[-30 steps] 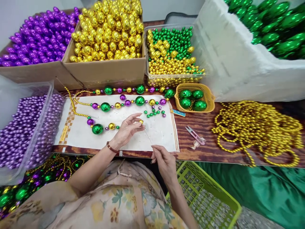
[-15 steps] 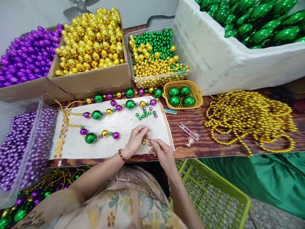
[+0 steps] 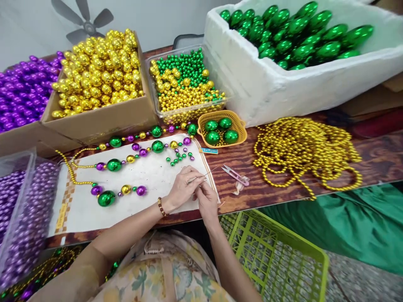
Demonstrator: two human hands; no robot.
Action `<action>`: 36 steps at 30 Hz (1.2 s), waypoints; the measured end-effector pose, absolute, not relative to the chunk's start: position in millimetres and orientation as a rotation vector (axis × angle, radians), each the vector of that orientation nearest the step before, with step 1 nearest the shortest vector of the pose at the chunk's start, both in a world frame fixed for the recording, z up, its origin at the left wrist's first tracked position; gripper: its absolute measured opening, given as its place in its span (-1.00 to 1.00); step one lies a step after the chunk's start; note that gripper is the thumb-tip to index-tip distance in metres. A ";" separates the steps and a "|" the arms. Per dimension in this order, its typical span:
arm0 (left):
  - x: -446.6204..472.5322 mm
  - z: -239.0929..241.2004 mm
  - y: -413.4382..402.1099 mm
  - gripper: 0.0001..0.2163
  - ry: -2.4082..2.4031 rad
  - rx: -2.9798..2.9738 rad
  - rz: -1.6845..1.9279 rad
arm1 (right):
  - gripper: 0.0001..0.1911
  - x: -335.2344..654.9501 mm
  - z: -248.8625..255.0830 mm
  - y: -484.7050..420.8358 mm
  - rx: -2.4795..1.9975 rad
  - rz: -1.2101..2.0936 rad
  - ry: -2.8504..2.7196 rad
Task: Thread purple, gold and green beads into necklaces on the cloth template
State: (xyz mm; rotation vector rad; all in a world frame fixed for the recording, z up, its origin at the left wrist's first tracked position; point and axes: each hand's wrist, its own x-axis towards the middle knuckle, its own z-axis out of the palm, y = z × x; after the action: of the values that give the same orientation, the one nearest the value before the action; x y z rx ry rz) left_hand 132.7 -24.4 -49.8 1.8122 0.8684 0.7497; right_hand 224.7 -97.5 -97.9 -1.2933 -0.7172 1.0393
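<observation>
White cloth (image 3: 157,186) is topped by the beaded strand (image 3: 106,198); rightward, thread (image 3: 211,170) is pinched by the left hand (image 3: 185,187), and the curled right hand (image 3: 207,202), hold unclear, is now drawn in, apparently for finer work.

Single head-worn cam, looking forward and down over the table (image 3: 241,199), pretty close in, with the left hand (image 3: 185,187) and right hand (image 3: 207,203) just below mid-frame.

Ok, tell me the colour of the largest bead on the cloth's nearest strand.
The largest bead is green, best seen in the head view.
</observation>
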 end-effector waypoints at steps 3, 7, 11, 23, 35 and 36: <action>148.6 -43.0 0.3 -0.76 0.832 2.061 0.703 | -0.68 228.9 -98.6 -96.9 -1.301 1.069 -0.625; 186.6 -28.1 56.9 -0.69 1.098 2.528 0.575 | -0.67 230.8 -98.4 -102.3 -1.252 1.107 -0.531; 228.3 -22.8 96.8 -0.57 1.271 2.799 0.341 | -0.69 228.0 -97.6 -109.0 -1.193 1.084 -0.514; 225.1 -25.5 103.9 -0.64 0.975 1.935 0.784 | -0.78 229.7 -102.8 -119.1 -1.185 1.018 -0.531; 92.7 -10.3 26.4 -0.58 0.762 1.148 0.979 | -0.80 220.0 -91.0 -104.3 -1.205 1.037 -0.646; 87.5 -12.1 21.4 -0.56 0.767 1.217 1.007 | -0.80 218.0 -88.9 -104.6 -1.210 1.044 -0.662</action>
State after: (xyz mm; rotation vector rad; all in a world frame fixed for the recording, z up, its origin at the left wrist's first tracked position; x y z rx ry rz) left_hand 87.5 21.4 -12.1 1.2169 0.7671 1.0072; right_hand 218.0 -104.6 -88.9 -1.2100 -0.6622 1.0437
